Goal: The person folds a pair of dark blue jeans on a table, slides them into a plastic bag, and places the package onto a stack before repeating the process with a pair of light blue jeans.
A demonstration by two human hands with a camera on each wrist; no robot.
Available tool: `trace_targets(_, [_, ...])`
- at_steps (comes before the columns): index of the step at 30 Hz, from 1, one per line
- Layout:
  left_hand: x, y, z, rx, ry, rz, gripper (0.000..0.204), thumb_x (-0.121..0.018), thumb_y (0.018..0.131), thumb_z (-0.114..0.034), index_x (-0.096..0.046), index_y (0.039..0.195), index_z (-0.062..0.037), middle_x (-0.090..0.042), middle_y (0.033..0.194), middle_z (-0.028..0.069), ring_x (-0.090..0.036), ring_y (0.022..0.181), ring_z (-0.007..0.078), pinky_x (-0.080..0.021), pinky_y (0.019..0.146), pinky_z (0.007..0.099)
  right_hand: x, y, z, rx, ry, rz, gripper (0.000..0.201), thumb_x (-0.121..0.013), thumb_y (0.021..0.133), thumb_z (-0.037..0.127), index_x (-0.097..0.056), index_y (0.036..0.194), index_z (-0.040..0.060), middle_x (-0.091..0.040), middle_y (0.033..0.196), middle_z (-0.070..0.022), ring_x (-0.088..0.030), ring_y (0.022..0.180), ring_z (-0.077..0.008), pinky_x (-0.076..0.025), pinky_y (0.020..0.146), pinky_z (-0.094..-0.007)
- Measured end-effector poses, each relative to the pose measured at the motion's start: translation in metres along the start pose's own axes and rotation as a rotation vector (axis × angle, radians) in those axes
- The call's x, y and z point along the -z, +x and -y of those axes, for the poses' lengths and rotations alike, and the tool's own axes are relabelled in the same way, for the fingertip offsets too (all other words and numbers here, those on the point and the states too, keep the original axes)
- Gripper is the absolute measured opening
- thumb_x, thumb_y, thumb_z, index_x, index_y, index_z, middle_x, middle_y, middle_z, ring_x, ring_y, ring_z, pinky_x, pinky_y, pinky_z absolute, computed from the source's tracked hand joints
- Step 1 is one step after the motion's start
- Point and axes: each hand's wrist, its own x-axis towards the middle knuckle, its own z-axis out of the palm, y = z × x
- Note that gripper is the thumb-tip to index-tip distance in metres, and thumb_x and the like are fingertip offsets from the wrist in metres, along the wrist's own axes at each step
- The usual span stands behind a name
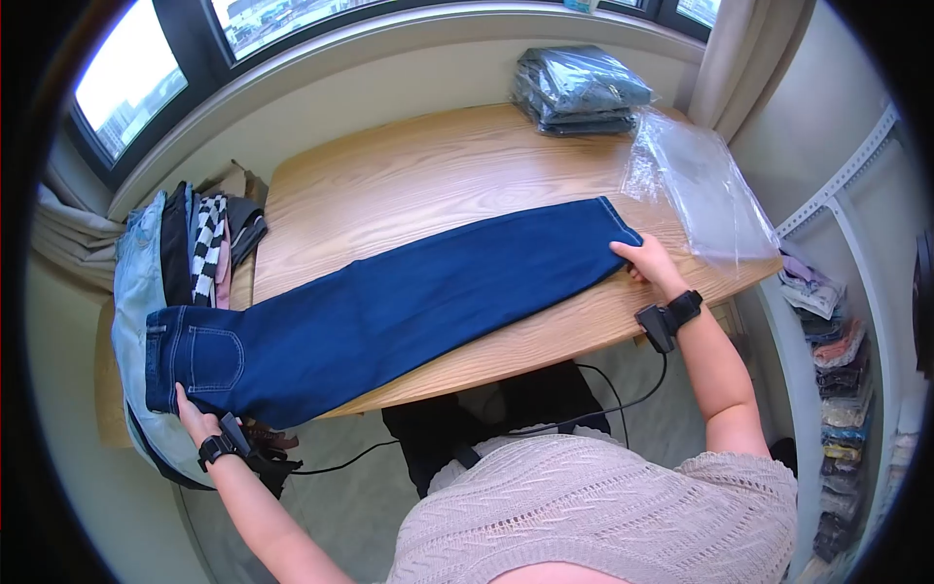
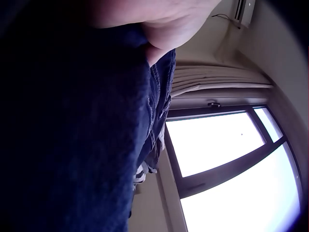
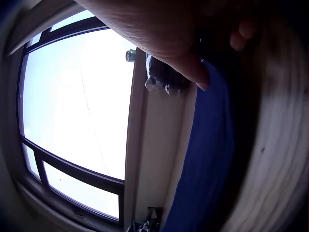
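Dark blue jeans (image 1: 389,292), doubled lengthwise, lie across the wooden table, waistband at the left and hems at the right. The left hand (image 1: 197,420) grips the waist end near the back pocket, thumb on top and fingers hidden beneath. At the hem, the right hand (image 1: 650,263) pinches the cloth between thumb and curled fingers. In the left wrist view the denim (image 2: 72,135) fills the left side below the hand (image 2: 169,24). The right wrist view shows the right hand's thumb against the blue cloth (image 3: 207,140).
Bagged folded garments (image 1: 579,90) stand at the table's back right, beside clear plastic bags (image 1: 700,185). A pile of clothes (image 1: 141,263) hangs over the left end of the table (image 1: 321,185). Shelves of folded clothes (image 1: 842,389) stand at the right. A cable (image 1: 623,401) runs between the wrist cameras.
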Motion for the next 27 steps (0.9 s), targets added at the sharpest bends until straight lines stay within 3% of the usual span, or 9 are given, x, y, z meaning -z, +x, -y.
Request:
trace_targets(5, [0.012, 0.036, 0.008, -0.064, -0.066, 0.014, 0.077, -0.064, 0.080, -0.052, -0.040, 0.135, -0.0035, -0.045, 0.136, 0.0130, -0.047, 0.116, 0.0342, -0.042, 0.092, 0.0497, -0.010, -0.002, 0.004, 0.014, 0.267, 0.106, 0.027, -0.069, 0.083, 0.024, -0.062, 0.096, 0.0017, -0.059, 0.075, -0.0011, -0.053, 0.066, -0.0099, -0.043, 0.056, -0.0259])
trace_targets(8, [0.001, 0.004, 0.004, -0.034, 0.050, -0.049, 0.087, -0.062, 0.076, -0.061, -0.033, 0.138, -0.0078, -0.041, 0.136, 0.0131, -0.051, 0.103, 0.0410, -0.047, 0.059, 0.0569, -0.007, 0.010, -0.012, 0.074, 0.426, 0.163, 0.020, -0.063, 0.087, 0.021, -0.060, 0.103, 0.0079, -0.059, 0.086, -0.0011, -0.055, 0.081, -0.0130, -0.044, 0.071, -0.0297])
trace_targets(10, [-0.002, -0.002, 0.002, -0.027, 0.063, -0.056, 0.087, -0.062, 0.076, -0.062, -0.033, 0.138, -0.0076, -0.041, 0.137, 0.0142, -0.052, 0.101, 0.0423, -0.047, 0.056, 0.0561, -0.001, 0.011, -0.017, -0.069, 0.911, 0.100, 0.037, -0.060, 0.089, 0.021, -0.051, 0.124, 0.0133, -0.060, 0.095, -0.0027, -0.057, 0.087, -0.0157, -0.045, 0.071, -0.0302])
trace_targets(16, [0.004, 0.012, 0.009, -0.043, 0.092, -0.102, 0.093, -0.061, 0.076, -0.062, -0.025, 0.142, -0.0072, -0.036, 0.140, 0.0186, -0.050, 0.106, 0.0453, -0.048, 0.063, 0.0585, 0.023, 0.032, -0.056, -0.001, 1.241, -0.174, 0.040, -0.052, 0.093, 0.014, -0.041, 0.132, 0.0112, -0.055, 0.111, -0.0082, -0.056, 0.094, -0.0186, -0.045, 0.078, -0.0307])
trace_targets(18, [0.002, 0.014, 0.010, -0.043, 0.096, -0.081, 0.092, -0.061, 0.076, -0.062, -0.025, 0.142, -0.0088, -0.036, 0.140, 0.0193, -0.050, 0.106, 0.0460, -0.048, 0.063, 0.0588, 0.034, 0.036, -0.069, -0.042, 1.436, -0.064, 0.052, -0.051, 0.092, 0.011, -0.032, 0.141, 0.0105, -0.053, 0.113, -0.0115, -0.056, 0.098, -0.0212, -0.046, 0.079, -0.0309])
trace_targets(21, [-0.001, 0.006, 0.008, -0.008, 0.158, -0.145, 0.090, -0.059, 0.077, -0.064, -0.025, 0.141, -0.0106, -0.040, 0.136, 0.0200, -0.052, 0.100, 0.0473, -0.047, 0.061, 0.0582, 0.050, 0.007, -0.058, -0.066, 1.341, 0.159, 0.057, -0.051, 0.092, 0.009, -0.027, 0.143, 0.0129, -0.052, 0.117, -0.0161, -0.056, 0.102, -0.0232, -0.048, 0.081, -0.0305])
trace_targets(24, [0.004, 0.018, 0.007, 0.044, 0.182, -0.089, 0.090, -0.057, 0.077, -0.066, -0.024, 0.141, -0.0121, -0.044, 0.131, 0.0203, -0.054, 0.091, 0.0481, -0.047, 0.058, 0.0569, 0.040, -0.008, -0.057, -0.089, 1.396, 0.110, 0.064, -0.051, 0.091, 0.007, -0.021, 0.146, 0.0170, -0.053, 0.116, -0.0199, -0.055, 0.104, -0.0252, -0.048, 0.083, -0.0310])
trace_targets(26, [0.004, 0.016, 0.007, 0.062, 0.164, -0.079, 0.091, -0.056, 0.076, -0.068, -0.023, 0.140, -0.0125, -0.046, 0.128, 0.0205, -0.055, 0.086, 0.0482, -0.046, 0.055, 0.0554, 0.030, -0.007, -0.055, 0.024, 1.453, 0.100, 0.069, -0.049, 0.091, 0.004, -0.015, 0.148, 0.0204, -0.042, 0.133, -0.0196, -0.054, 0.107, -0.0249, -0.048, 0.085, -0.0327])
trace_targets(27, [0.008, 0.016, 0.007, 0.041, 0.187, 0.018, 0.104, -0.057, 0.072, -0.073, -0.012, 0.146, -0.0151, -0.036, 0.138, 0.0228, -0.049, 0.101, 0.0482, -0.045, 0.070, 0.0562, 0.023, -0.009, -0.049, 0.057, 1.498, 0.050, 0.071, -0.048, 0.090, 0.003, -0.012, 0.149, 0.0210, -0.032, 0.141, -0.0162, -0.053, 0.109, -0.0242, -0.047, 0.086, -0.0335])
